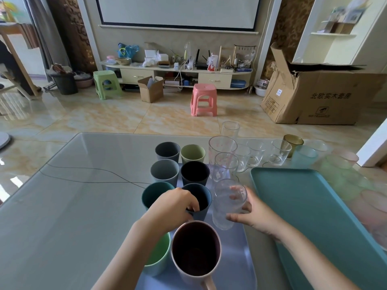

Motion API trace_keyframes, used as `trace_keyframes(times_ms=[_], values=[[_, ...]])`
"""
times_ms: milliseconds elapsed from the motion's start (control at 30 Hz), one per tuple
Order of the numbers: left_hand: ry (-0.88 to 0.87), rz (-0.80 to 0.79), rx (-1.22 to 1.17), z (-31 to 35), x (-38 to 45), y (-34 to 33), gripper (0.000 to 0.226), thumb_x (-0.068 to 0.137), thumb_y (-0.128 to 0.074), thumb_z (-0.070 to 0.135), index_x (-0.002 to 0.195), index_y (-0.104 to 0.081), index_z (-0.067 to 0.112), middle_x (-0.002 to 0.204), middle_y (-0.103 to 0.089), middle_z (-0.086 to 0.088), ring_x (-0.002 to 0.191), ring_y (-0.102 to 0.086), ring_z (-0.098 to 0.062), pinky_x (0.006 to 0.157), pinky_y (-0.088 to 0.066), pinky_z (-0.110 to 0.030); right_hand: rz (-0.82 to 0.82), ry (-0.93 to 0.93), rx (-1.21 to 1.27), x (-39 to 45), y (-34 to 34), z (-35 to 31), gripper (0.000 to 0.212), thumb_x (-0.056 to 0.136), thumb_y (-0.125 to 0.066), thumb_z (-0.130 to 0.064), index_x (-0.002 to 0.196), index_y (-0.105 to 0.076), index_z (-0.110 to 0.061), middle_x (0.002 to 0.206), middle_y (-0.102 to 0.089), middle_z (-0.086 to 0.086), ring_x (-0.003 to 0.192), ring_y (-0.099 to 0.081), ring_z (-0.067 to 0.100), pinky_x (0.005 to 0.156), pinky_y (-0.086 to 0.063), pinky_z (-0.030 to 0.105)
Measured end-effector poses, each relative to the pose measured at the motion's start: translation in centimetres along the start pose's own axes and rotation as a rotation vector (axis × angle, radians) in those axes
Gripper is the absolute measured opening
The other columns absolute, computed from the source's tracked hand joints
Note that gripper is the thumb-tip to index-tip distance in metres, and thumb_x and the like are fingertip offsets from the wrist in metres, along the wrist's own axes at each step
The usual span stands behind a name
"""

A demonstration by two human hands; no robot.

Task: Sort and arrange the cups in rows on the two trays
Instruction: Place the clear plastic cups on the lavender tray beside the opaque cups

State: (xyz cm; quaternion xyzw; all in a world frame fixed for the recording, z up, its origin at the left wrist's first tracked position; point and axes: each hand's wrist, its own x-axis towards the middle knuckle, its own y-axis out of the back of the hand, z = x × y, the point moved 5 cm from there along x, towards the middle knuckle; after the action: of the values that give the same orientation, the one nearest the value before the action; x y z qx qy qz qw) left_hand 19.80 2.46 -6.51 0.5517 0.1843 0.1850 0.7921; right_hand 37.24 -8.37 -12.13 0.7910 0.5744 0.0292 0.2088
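A lilac tray point(236, 256) in front of me carries two rows of coloured plastic cups: grey point(167, 151), olive point(192, 153), pale grey point(164, 172), navy point(194, 173), teal point(154, 194), a blue cup point(204, 203), green point(159, 256) and a pink mug point(195, 250). My left hand point(173, 206) pinches the blue cup's near rim, fingers inside it. My right hand point(253, 214) grips a clear glass point(226, 206) at the tray's right side. Behind that glass stand two taller clear glasses point(226, 164). The teal tray point(310, 206) on the right carries nothing.
Beyond the teal tray stand several clear tumblers point(256, 152), an amber glass point(292, 144) and frosted tinted cups point(303, 156) on the glass table point(73, 195). A thin cable point(94, 174) runs across the table's left half. A pink stool point(203, 99) stands on the floor beyond.
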Motion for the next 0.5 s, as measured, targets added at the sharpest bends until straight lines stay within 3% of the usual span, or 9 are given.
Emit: trace_keyframes(times_ms=[233, 333, 500], values=[[-0.014, 0.002, 0.006, 0.23, -0.11, 0.13, 0.028, 0.082, -0.063, 0.016, 0.107, -0.071, 0.025, 0.107, -0.072, 0.007, 0.097, -0.065, -0.014, 0.087, -0.052, -0.028, -0.037, -0.014, -0.007, -0.45, 0.02, -0.24, 0.075, 0.071, -0.081, -0.013, 0.128, -0.038, -0.035, 0.121, -0.052, -0.021, 0.097, -0.059, -0.015, 0.076, -0.045, 0.003], [-0.015, 0.002, 0.013, 0.23, -0.12, 0.16, 0.028, 0.082, -0.062, 0.017, 0.107, -0.071, 0.026, 0.106, -0.072, 0.008, 0.096, -0.066, -0.013, 0.086, -0.052, -0.027, -0.005, -0.018, -0.039, -0.36, 0.05, -0.29, 0.074, 0.07, -0.082, -0.016, 0.128, -0.039, -0.033, 0.121, -0.054, -0.017, 0.096, -0.061, -0.012, 0.077, -0.046, 0.006], [-0.033, -0.001, -0.01, 0.26, -0.26, 0.26, 0.028, 0.081, -0.063, 0.016, 0.106, -0.071, 0.026, 0.105, -0.072, 0.009, 0.095, -0.066, -0.011, 0.085, -0.052, -0.025, -0.062, -0.045, -0.078, -0.68, 0.09, -0.56, 0.078, 0.071, -0.081, -0.013, 0.127, -0.034, -0.039, 0.125, -0.049, -0.02, 0.108, -0.055, -0.006, 0.094, -0.043, 0.017]])
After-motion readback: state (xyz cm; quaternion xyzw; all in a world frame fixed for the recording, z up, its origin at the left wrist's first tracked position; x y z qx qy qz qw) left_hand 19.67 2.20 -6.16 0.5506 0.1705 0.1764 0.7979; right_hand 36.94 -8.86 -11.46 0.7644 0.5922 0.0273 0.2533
